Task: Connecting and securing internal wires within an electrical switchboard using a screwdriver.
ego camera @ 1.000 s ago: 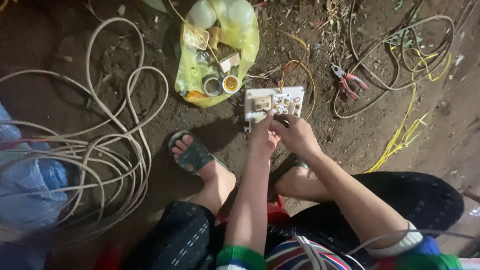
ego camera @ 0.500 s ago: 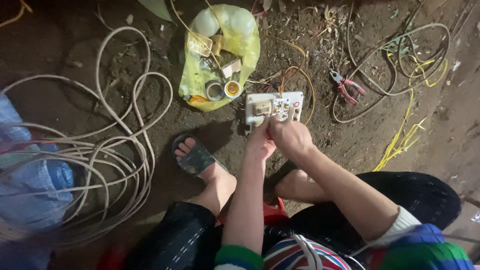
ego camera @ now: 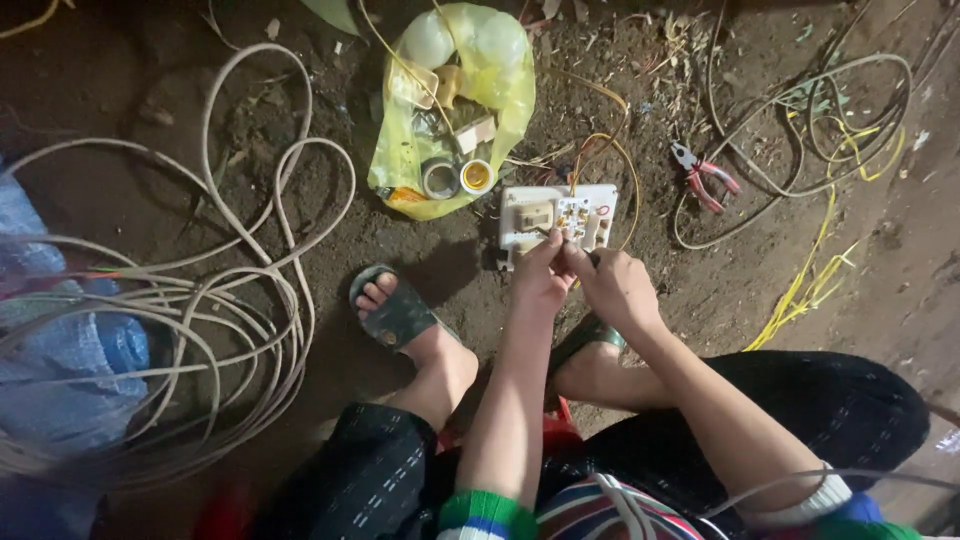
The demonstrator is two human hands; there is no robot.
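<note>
My left hand [ego camera: 540,285] and right hand [ego camera: 615,290] are covering the lower edge of the white switch board [ego camera: 557,215], so I am not seeing what my fingertips are pinching there. The board's terminals are showing too small to tell apart. The blue sack [ego camera: 60,370] is running off the left edge, blurred.

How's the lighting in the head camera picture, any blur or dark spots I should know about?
Head view: warm, dim light, brightest on the yellow plastic bag and white switch plate; corners fall dark. The left hand and right hand are fairly sharp and cast a shadow toward the sandalled foot. The blue sack at the left edge is soft and smeared.
</note>
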